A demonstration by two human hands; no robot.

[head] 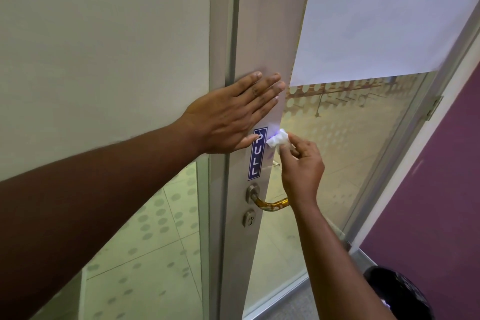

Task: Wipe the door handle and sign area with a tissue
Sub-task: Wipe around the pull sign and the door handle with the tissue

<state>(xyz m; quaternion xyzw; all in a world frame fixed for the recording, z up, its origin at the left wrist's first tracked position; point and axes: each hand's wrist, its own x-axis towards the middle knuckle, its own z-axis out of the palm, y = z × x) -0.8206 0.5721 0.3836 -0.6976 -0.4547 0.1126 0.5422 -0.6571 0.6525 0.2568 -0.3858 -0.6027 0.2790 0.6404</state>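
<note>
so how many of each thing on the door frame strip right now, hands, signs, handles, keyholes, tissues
hands: 2, left hand flat on the frame, right hand pinching the tissue
PULL sign: 1
door handle: 1
keyhole: 1
tissue: 1
total: 6

Cream wall (104,47) on left, purple wall (436,202) on right; glass pane (350,143) w/ frosted dots, tiled floor (145,254) behind it.
</note>
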